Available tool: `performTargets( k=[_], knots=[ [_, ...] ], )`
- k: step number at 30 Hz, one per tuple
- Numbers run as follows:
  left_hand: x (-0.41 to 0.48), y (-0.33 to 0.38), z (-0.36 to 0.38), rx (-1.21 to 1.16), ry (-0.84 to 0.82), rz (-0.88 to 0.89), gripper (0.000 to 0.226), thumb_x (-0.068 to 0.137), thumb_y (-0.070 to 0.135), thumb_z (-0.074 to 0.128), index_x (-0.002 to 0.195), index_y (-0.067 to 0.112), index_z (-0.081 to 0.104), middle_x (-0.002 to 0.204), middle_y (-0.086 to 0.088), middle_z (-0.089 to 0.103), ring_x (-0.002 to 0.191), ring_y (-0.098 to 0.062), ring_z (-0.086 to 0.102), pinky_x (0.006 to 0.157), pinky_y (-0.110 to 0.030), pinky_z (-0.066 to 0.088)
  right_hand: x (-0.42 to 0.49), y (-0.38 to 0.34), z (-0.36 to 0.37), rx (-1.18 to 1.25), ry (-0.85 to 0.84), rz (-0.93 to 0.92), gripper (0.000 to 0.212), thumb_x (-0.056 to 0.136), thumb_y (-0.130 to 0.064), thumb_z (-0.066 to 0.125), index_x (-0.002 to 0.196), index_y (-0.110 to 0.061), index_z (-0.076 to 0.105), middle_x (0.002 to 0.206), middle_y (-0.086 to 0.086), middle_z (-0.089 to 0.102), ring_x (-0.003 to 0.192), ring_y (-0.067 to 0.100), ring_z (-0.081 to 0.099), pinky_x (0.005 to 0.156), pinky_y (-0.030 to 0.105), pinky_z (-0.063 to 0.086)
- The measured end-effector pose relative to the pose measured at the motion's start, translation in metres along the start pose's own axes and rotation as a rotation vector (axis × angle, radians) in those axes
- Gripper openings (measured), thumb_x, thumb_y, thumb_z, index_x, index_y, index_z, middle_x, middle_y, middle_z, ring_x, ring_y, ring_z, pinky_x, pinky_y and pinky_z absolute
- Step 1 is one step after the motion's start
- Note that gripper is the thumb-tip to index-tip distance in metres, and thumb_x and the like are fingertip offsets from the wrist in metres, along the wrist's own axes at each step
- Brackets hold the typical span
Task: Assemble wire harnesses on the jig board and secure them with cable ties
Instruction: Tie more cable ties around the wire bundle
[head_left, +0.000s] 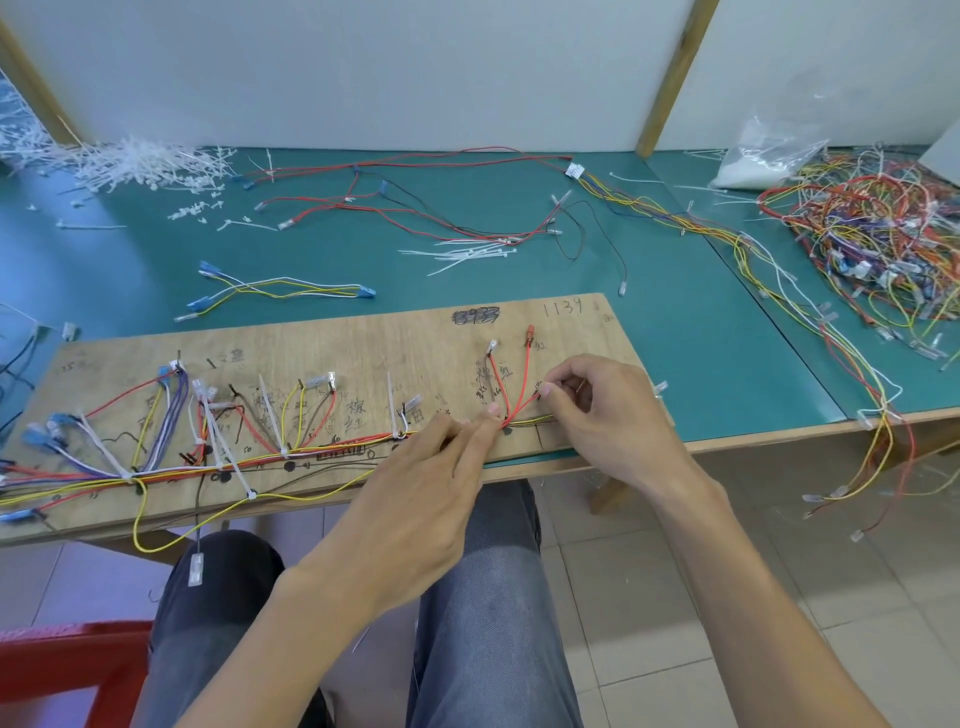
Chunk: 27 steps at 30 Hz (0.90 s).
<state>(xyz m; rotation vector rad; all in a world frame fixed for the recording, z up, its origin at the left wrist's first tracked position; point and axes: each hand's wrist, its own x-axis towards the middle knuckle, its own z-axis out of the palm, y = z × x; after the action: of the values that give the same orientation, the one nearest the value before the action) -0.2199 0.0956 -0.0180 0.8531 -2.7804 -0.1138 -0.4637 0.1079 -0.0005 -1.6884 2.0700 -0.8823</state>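
From my head view, the wooden board lies across the near edge of the green table, right over my knees. The wire bundle runs along the board's near side, with coloured branches fanning up to pegs and several white cable ties already looped around it, their tails sticking up. My left hand reaches in from below and its fingertips pinch the wire bundle at the board's right part, at the spot where the red branches split off. My right hand sits just beside it, fingers curled, thumb and forefinger gripping the end of a red wire that rises from that same spot. Two more branches climb from there toward the board's far edge, one ending in a clear plug and one in a red plug. Beyond the board, near its far right corner, lies a small heap of loose ties, and beyond its far left a short harness with blue plugs. Further back from the board a long harness sprawls over the table. Far left of the board is a white pile of tie scraps; far right of it a big wire tangle and a plastic bag. A red stool shows below the board's left end.
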Motion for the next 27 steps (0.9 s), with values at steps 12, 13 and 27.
performTargets(
  k=[12, 13, 27],
  knots=[
    [0.003, 0.003, 0.003, 0.020, 0.032, -0.027, 0.049, 0.104, 0.023, 0.049, 0.151, 0.008, 0.049, 0.160, -0.001, 0.045, 0.113, -0.021, 0.050, 0.099, -0.032, 0.047, 0.021, 0.008, -0.004, 0.094, -0.168, 0.095, 0.010, 0.099, -0.026, 0.073, 0.095, -0.024, 0.082, 0.071, -0.014, 0.067, 0.061, -0.001, 0.052, 0.065, 0.021, 0.040],
    [0.004, 0.003, 0.002, 0.017, 0.033, -0.026, 0.048, 0.105, 0.024, 0.045, 0.150, 0.008, 0.050, 0.159, -0.002, 0.047, 0.112, -0.021, 0.050, 0.100, -0.034, 0.048, 0.023, 0.008, -0.005, 0.114, -0.178, 0.116, 0.009, 0.098, -0.026, 0.074, 0.094, -0.024, 0.082, 0.071, -0.013, 0.068, 0.061, -0.001, 0.052, 0.066, 0.021, 0.040],
    [0.006, -0.002, 0.014, 0.010, -0.003, -0.012, 0.061, 0.096, 0.014, 0.061, 0.155, 0.011, 0.046, 0.163, 0.000, 0.042, 0.147, -0.023, 0.039, 0.116, -0.041, 0.041, 0.007, -0.004, 0.002, -0.058, 0.095, 0.003, 0.005, 0.089, -0.027, 0.083, 0.091, -0.029, 0.079, 0.076, -0.011, 0.062, 0.063, 0.006, 0.053, 0.067, 0.034, 0.052]
  ],
)
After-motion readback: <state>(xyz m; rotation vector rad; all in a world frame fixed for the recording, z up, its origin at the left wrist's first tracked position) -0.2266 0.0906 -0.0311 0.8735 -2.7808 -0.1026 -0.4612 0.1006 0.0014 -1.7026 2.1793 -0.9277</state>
